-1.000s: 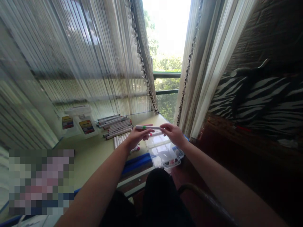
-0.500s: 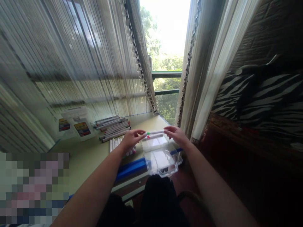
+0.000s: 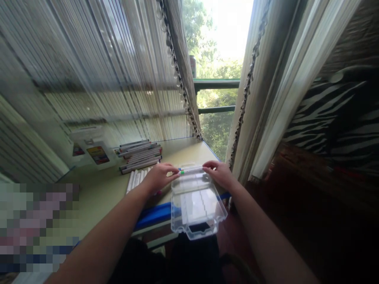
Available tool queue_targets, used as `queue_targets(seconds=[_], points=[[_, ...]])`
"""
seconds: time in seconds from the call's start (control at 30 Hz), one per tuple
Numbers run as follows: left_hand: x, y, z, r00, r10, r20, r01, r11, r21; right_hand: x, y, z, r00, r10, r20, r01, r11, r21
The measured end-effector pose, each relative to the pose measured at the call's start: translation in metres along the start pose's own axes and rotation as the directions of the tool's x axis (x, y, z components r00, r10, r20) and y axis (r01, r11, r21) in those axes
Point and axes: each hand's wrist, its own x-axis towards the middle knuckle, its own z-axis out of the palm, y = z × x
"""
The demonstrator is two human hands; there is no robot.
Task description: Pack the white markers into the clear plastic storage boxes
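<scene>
A white marker [image 3: 193, 170] with a green band lies level between my two hands, over the far part of an open clear plastic case [image 3: 195, 205]. Thumb and fingers of my left hand [image 3: 160, 176] pinch its green-banded end. My right hand [image 3: 219, 173] pinches the opposite end. A bit of blue shows just behind the marker, too small to make out. The case's handle end juts over the table's near edge. Beside and partly under my left hand lies a row of white markers [image 3: 135, 179].
Several more markers [image 3: 139, 155] are piled farther back on the table [image 3: 100, 193]. Another clear case with a label [image 3: 98, 154] stands at the back left. A blue strip [image 3: 154, 215] runs along the front edge. Striped curtains [image 3: 118, 79] hang behind, near the window.
Both hands have lowered the green-banded marker toward the case. The red-banded marker seen below it is now hidden. The case appears nearer and more fully in view, and the camera has shifted.
</scene>
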Motion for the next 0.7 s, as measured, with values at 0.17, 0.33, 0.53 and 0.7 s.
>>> queue_targets(seconds=[0.17,0.33,0.53,0.7], points=[[-0.0001,-0.0022,0.0022,0.999,-0.026,0.023,0.025,0.999,0.039,0.0027,0.0025,0.0019,0.999,-0.017,0.027,0.019,0.999,-0.046],[-0.0005,-0.0045,0.0052,1.000,-0.008,-0.014,0.009,0.994,0.106,0.0019,0.0012,0.0018,0.997,-0.076,0.030,0.078,0.994,-0.077],[-0.0014,-0.0048,0.0067,1.000,-0.003,0.009,0.002,0.992,0.128,0.0009,-0.0009,0.0022,0.998,-0.048,0.048,0.054,0.988,-0.143],[-0.0019,-0.0046,0.0073,0.999,-0.033,0.023,0.030,0.993,0.114,0.0013,0.0017,0.0032,0.997,-0.076,0.027,0.080,0.980,-0.182]])
